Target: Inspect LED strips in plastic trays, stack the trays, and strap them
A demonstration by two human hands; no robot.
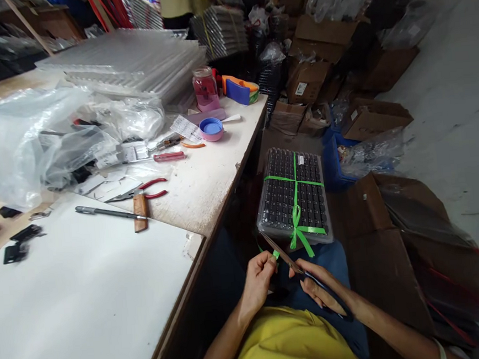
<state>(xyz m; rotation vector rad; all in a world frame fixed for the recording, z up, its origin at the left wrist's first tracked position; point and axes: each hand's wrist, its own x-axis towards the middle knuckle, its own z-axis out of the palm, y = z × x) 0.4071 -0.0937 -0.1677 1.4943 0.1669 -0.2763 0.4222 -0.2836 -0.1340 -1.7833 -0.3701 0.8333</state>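
Observation:
My left hand [260,277] pinches the end of a green ribbon [276,254] above my lap. Wrapped around the handles of a pair of scissors [287,260], my right hand [320,285] points the blades up and left, close beside that ribbon. Just beyond both hands sits a clear plastic tray pack [283,202] filled with rows of small black parts. Green ribbon crosses over the pack and ends in a bow [297,230] on its near side. Whether the blades touch the ribbon in my left hand I cannot tell.
Left of me is a white worktable [75,303] bearing red-handled pliers [153,188], a pen [105,212], a screwdriver [170,157] and plastic bags [16,141]. Stacked clear trays [130,55] stand behind. On the right are cardboard boxes [366,208] and a blue crate [337,160].

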